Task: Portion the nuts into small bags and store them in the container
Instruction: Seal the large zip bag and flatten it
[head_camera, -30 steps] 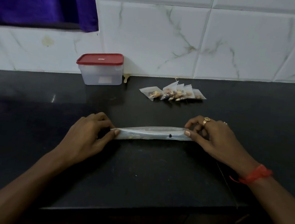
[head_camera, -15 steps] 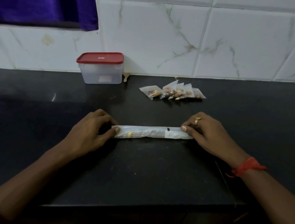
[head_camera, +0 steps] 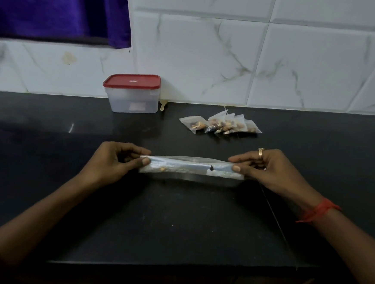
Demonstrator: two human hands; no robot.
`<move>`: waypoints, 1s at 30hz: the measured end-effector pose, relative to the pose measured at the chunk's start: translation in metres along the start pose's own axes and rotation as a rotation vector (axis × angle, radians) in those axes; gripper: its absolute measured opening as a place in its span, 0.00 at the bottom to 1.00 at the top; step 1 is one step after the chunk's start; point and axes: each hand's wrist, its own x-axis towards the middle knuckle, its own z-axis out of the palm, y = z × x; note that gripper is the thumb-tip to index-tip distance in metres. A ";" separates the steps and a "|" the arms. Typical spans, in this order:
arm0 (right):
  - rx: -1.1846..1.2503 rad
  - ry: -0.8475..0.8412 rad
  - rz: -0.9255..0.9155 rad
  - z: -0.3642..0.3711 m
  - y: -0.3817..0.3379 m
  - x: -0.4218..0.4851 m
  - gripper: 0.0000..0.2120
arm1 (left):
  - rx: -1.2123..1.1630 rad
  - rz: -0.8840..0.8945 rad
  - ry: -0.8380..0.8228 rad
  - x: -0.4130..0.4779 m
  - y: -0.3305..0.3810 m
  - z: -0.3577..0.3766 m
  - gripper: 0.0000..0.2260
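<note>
black stone desk [head_camera: 176, 219] | long flattened clear plastic bag [head_camera: 191, 168], seemingly held just off it, long axis left-right, few nuts inside | left hand [head_camera: 113, 160], right hand [head_camera: 267, 168]: fingers [head_camera: 141, 150] pinching one end each | red-lidded translucent plastic container [head_camera: 133, 97], closed, back left | small filled nut bags [head_camera: 221, 124], nearer right hand

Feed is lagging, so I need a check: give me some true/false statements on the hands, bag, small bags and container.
1. The left hand and right hand each pinch an end of the bag. True.
2. The small bags lie on the counter, right of the container. True.
3. The container is open. False: its red lid is on.
4. The right hand rests on the lid. False: it holds the bag.
</note>
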 end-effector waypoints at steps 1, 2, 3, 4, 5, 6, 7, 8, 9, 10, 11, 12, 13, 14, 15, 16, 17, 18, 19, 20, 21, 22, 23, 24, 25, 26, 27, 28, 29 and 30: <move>-0.025 -0.009 0.012 -0.003 -0.001 0.005 0.09 | 0.022 -0.006 -0.013 0.005 0.002 -0.003 0.09; -0.046 -0.016 0.014 -0.007 -0.003 0.011 0.09 | 0.032 -0.014 -0.028 0.011 0.005 -0.006 0.07; -0.059 -0.014 0.015 -0.011 -0.004 0.020 0.09 | 0.030 -0.023 -0.037 0.019 0.008 -0.009 0.07; -0.072 -0.004 0.011 -0.015 -0.005 0.030 0.10 | 0.022 -0.034 -0.037 0.029 0.011 -0.011 0.06; -0.080 0.018 0.010 -0.019 -0.006 0.041 0.09 | 0.015 -0.045 -0.024 0.039 0.015 -0.012 0.06; -0.081 0.051 0.009 -0.022 -0.005 0.054 0.07 | -0.001 -0.058 0.008 0.053 0.017 -0.012 0.05; -0.067 0.093 0.016 -0.024 -0.005 0.067 0.06 | -0.033 -0.063 0.055 0.066 0.019 -0.011 0.05; -0.042 0.137 0.024 -0.027 -0.004 0.081 0.05 | -0.076 -0.054 0.114 0.080 0.021 -0.009 0.05; -0.003 0.178 0.035 -0.029 -0.004 0.094 0.04 | -0.116 -0.032 0.172 0.093 0.021 -0.008 0.06; 0.036 0.203 0.043 -0.031 -0.003 0.106 0.04 | -0.134 -0.005 0.217 0.106 0.022 -0.007 0.08; 0.064 0.217 0.047 -0.034 -0.001 0.120 0.04 | -0.119 0.029 0.246 0.121 0.021 -0.006 0.08; 0.064 0.225 0.045 -0.036 0.003 0.132 0.04 | -0.054 0.072 0.261 0.135 0.020 -0.005 0.07; 0.041 0.232 0.039 -0.039 0.007 0.146 0.03 | 0.059 0.123 0.268 0.153 0.017 -0.004 0.06; 0.003 0.236 0.028 -0.041 0.013 0.159 0.03 | 0.189 0.168 0.266 0.168 0.014 -0.002 0.05; -0.040 0.242 0.017 -0.043 0.019 0.171 0.03 | 0.320 0.201 0.266 0.183 0.012 0.000 0.04; -0.095 0.249 0.005 -0.045 0.026 0.185 0.05 | 0.426 0.223 0.274 0.199 0.009 0.002 0.04; -0.152 0.253 -0.003 -0.046 0.032 0.198 0.06 | 0.493 0.234 0.284 0.212 0.007 0.005 0.04; -0.213 0.255 -0.010 -0.048 0.039 0.212 0.08 | 0.547 0.240 0.302 0.226 0.007 0.008 0.04; -0.265 0.249 -0.013 -0.048 0.045 0.223 0.09 | 0.612 0.250 0.323 0.238 0.006 0.011 0.05; -0.316 0.236 -0.013 -0.048 0.050 0.233 0.11 | 0.705 0.272 0.347 0.247 0.006 0.015 0.06; -0.367 0.218 -0.014 -0.048 0.054 0.244 0.12 | 0.840 0.302 0.381 0.259 0.005 0.019 0.06; -0.416 0.198 -0.004 -0.047 0.058 0.253 0.13 | 1.004 0.320 0.406 0.268 0.003 0.022 0.07; -0.461 0.182 0.009 -0.046 0.062 0.263 0.14 | 1.142 0.322 0.426 0.278 0.002 0.025 0.07; -0.501 0.167 0.024 -0.045 0.065 0.274 0.15 | 1.242 0.314 0.425 0.286 0.001 0.028 0.08; -0.538 0.159 0.035 -0.044 0.070 0.283 0.17 | 1.320 0.303 0.407 0.292 0.000 0.030 0.08; -0.561 0.157 0.049 -0.043 0.075 0.294 0.18 | 1.379 0.290 0.380 0.298 0.000 0.033 0.08; -0.583 0.157 0.067 -0.042 0.080 0.303 0.18 | 1.424 0.267 0.346 0.303 0.000 0.035 0.07; -0.603 0.154 0.083 -0.040 0.083 0.311 0.19 | 1.458 0.253 0.318 0.308 0.000 0.038 0.06; -0.627 0.140 0.099 -0.039 0.086 0.318 0.18 | 1.490 0.248 0.293 0.312 0.001 0.041 0.04; -0.661 0.118 0.117 -0.037 0.089 0.324 0.18 | 1.515 0.245 0.269 0.314 0.002 0.044 0.03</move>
